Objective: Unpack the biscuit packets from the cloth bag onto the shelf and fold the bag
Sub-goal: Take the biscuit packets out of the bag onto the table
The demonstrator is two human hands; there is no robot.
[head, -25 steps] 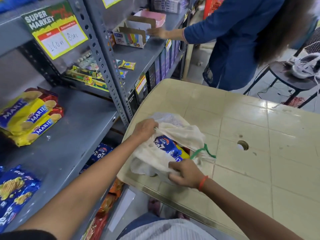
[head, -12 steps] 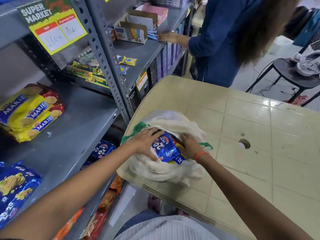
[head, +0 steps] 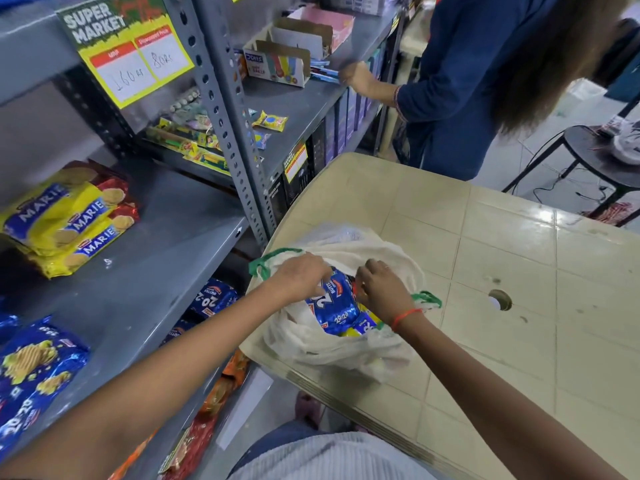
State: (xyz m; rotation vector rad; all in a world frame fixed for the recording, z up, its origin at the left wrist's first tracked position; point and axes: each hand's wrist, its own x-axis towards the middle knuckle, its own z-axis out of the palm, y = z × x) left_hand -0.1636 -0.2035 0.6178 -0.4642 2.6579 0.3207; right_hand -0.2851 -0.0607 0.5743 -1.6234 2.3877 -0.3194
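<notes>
A white cloth bag [head: 332, 348] with green handles lies open on the beige table [head: 502, 258] near its left corner. Inside it shows a blue biscuit packet [head: 337, 306] over a yellow one [head: 363, 327]. My left hand [head: 301, 277] rests on the packet's left end, fingers curled on it. My right hand [head: 381, 289] grips its right end at the bag's mouth. On the grey shelf [head: 149, 258] to the left lie yellow Marie packets [head: 65, 220] and blue 20-20 packets [head: 34, 372].
A person in a blue top [head: 485, 74] stands at the far end of the shelving, a hand on a higher shelf with small boxes [head: 277, 64]. A black stool [head: 602, 150] stands at the right. More packets [head: 211, 299] fill the shelf below.
Both my hands moved from the bag's edges into its mouth and closed on the blue packet. The bag's mouth is wider, with a green handle thrown to the left.
</notes>
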